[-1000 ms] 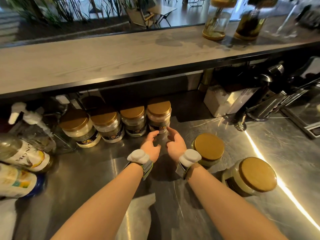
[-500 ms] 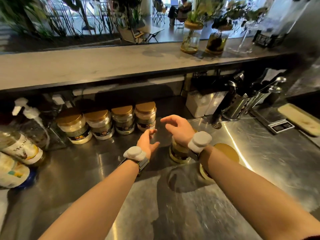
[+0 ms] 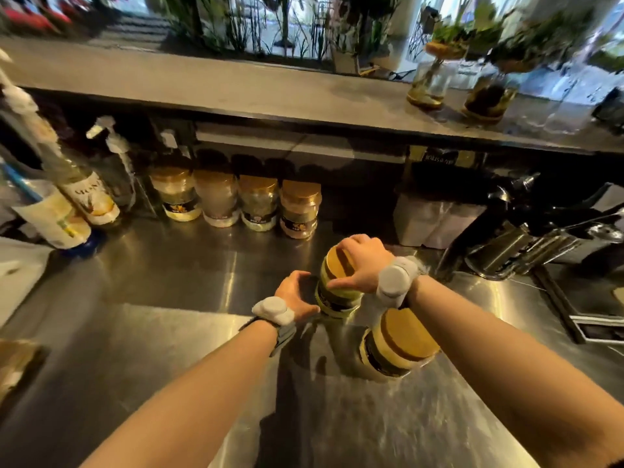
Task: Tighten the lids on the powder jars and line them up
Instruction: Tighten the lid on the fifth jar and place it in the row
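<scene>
Several powder jars with gold lids stand in a row (image 3: 236,202) against the back of the steel counter (image 3: 169,282), under the shelf. In front of them a yellow-powder jar (image 3: 337,298) stands mid-counter. My right hand (image 3: 363,263) grips its gold lid (image 3: 337,261) from above. My left hand (image 3: 295,293) curls around the jar's left side. Another gold-lidded jar (image 3: 396,346) stands just nearer, under my right forearm, and nothing holds it.
Syrup bottles with pumps (image 3: 84,194) lean at the far left. A white box (image 3: 435,221) and a steel utensil holder (image 3: 526,248) stand at the right. A wooden shelf (image 3: 270,92) overhangs the back, carrying glass plant jars (image 3: 429,82).
Both hands left the row's rightmost jar and came back to the nearer loose jar. My right hand now clasps its lid and my left hand holds its side. The view shifted.
</scene>
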`<state>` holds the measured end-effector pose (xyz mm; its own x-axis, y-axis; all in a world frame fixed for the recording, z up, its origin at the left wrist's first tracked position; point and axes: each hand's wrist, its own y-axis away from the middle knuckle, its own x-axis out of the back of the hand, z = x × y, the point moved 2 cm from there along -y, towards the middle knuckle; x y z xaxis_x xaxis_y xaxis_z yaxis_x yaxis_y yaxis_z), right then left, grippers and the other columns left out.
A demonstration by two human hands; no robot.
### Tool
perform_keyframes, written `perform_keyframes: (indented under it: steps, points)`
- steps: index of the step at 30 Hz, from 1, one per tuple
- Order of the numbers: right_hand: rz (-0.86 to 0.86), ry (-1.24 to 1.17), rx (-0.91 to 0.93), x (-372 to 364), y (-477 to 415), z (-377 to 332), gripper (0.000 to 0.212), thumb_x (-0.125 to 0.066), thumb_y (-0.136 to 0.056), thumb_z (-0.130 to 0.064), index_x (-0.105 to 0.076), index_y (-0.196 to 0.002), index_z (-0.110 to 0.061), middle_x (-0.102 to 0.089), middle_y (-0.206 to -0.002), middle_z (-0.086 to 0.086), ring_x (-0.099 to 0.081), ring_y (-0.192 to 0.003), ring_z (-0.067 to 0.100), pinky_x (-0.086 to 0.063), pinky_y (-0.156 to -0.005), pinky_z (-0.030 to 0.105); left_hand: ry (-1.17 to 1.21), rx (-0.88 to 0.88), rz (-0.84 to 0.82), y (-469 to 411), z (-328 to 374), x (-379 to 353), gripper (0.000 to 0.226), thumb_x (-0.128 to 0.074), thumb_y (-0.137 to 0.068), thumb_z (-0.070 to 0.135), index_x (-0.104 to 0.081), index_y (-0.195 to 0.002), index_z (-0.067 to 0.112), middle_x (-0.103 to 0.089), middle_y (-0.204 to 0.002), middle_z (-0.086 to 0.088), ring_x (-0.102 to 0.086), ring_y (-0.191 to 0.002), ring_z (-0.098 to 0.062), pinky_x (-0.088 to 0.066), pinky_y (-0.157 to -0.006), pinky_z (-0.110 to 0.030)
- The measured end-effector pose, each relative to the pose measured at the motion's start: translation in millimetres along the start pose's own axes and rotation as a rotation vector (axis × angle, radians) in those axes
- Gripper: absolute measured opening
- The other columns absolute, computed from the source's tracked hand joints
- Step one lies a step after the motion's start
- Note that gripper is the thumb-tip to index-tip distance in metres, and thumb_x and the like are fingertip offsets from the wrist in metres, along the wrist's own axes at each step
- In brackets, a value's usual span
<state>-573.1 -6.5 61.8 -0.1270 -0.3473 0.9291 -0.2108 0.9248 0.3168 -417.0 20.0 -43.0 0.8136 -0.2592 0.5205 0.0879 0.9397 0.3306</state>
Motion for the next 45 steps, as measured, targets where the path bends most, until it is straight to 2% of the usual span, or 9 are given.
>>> perform_keyframes:
  steps: [3,9,14,19,25,29,33,39,45]
  points:
    - [0.028,0.002,0.079,-4.1,-0.5,5.0,0.088,-0.075,-0.065,-0.06,-0.035,-0.136,-0.029,-0.035,-0.147,0.002,-0.034,-0.134,0.029,-0.04,-0.105,0.051,-0.001,0.063,0.044,1.8,-2.3,-13.7,0.085,-0.083,-0.068,0.02,-0.036,-0.139,0.014,-0.047,-0.14,-0.006,-0.046,-0.128,-0.023,-0.041,-0.1,-0.028]
    - [0.057,-0.007,0.175,-3.7,-11.0,23.6,0.073,-0.07,-0.071,-0.056,-0.037,-0.131,-0.03,-0.048,-0.135,0.001,-0.049,-0.119,0.025,-0.052,-0.091,0.043,0.002,0.115,0.103,2.0,6.1,-29.4,0.094,-0.087,-0.064,0.026,-0.033,-0.14,0.015,-0.046,-0.141,-0.005,-0.045,-0.13,-0.024,-0.042,-0.105,-0.036]
    - [0.035,-0.147,0.158,8.3,-27.4,47.4,0.069,-0.066,-0.074,-0.06,-0.039,-0.13,-0.03,-0.054,-0.128,-0.001,-0.055,-0.111,0.021,-0.054,-0.088,0.037,0.009,0.124,0.139,-4.9,22.2,-39.0,0.107,-0.091,-0.054,0.037,-0.032,-0.141,0.018,-0.048,-0.14,-0.001,-0.047,-0.129,-0.023,-0.043,-0.107,-0.039]
    - [0.036,-0.323,0.111,19.7,-38.7,69.1,0.069,-0.069,-0.078,-0.05,-0.042,-0.134,-0.022,-0.055,-0.13,0.001,-0.056,-0.114,0.021,-0.05,-0.086,0.028,-0.013,0.107,0.182,-15.7,39.7,-44.3,0.108,-0.091,-0.048,0.043,-0.035,-0.137,0.02,-0.05,-0.136,0.0,-0.048,-0.127,-0.022,-0.045,-0.105,-0.04]
    - [0.008,-0.464,0.07,22.4,-51.1,92.7,0.071,-0.071,-0.076,-0.05,-0.043,-0.134,-0.021,-0.054,-0.131,0.001,-0.056,-0.114,0.021,-0.053,-0.089,0.03,-0.136,0.117,0.129,-38.3,51.0,-45.9,0.099,-0.088,-0.054,0.046,-0.034,-0.134,0.02,-0.048,-0.133,-0.004,-0.048,-0.126,-0.026,-0.046,-0.103,-0.041]
    - [-0.001,-0.497,0.049,22.6,-58.7,104.7,0.072,-0.071,-0.075,-0.051,-0.043,-0.134,-0.021,-0.053,-0.132,0.0,-0.055,-0.116,0.02,-0.051,-0.09,0.03,-0.196,0.132,0.072,-54.8,55.0,-48.2,0.114,-0.086,-0.057,0.047,-0.02,-0.146,0.018,-0.042,-0.143,-0.008,-0.044,-0.131,-0.028,-0.044,-0.106,-0.042]
    - [-0.034,-0.55,0.057,16.9,-61.6,111.6,0.073,-0.072,-0.074,-0.05,-0.042,-0.135,-0.022,-0.05,-0.135,0.0,-0.052,-0.119,0.019,-0.051,-0.094,0.031,-0.199,0.13,-0.027,-59.9,54.6,-48.3,0.129,-0.086,-0.046,0.057,-0.013,-0.148,0.027,-0.04,-0.146,-0.004,-0.044,-0.133,-0.026,-0.044,-0.106,-0.041]
    - [-0.049,-0.572,0.048,12.9,-61.9,114.7,0.073,-0.073,-0.075,-0.048,-0.041,-0.135,-0.021,-0.049,-0.135,0.001,-0.052,-0.121,0.02,-0.051,-0.094,0.031,-0.235,0.106,-0.019,-61.4,53.2,-47.3,0.122,-0.083,-0.045,0.058,-0.024,-0.145,0.021,-0.05,-0.139,-0.001,-0.051,-0.127,-0.022,-0.048,-0.102,-0.038]
    - [-0.115,-0.598,0.079,7.4,-56.6,101.4,0.075,-0.076,-0.072,-0.046,-0.041,-0.133,-0.022,-0.048,-0.135,0.001,-0.052,-0.12,0.02,-0.052,-0.097,0.036,-0.243,0.097,-0.011,-44.3,46.0,-33.0,0.108,-0.083,-0.047,0.05,-0.027,-0.137,0.027,-0.05,-0.132,-0.001,-0.049,-0.124,-0.025,-0.05,-0.098,-0.043]
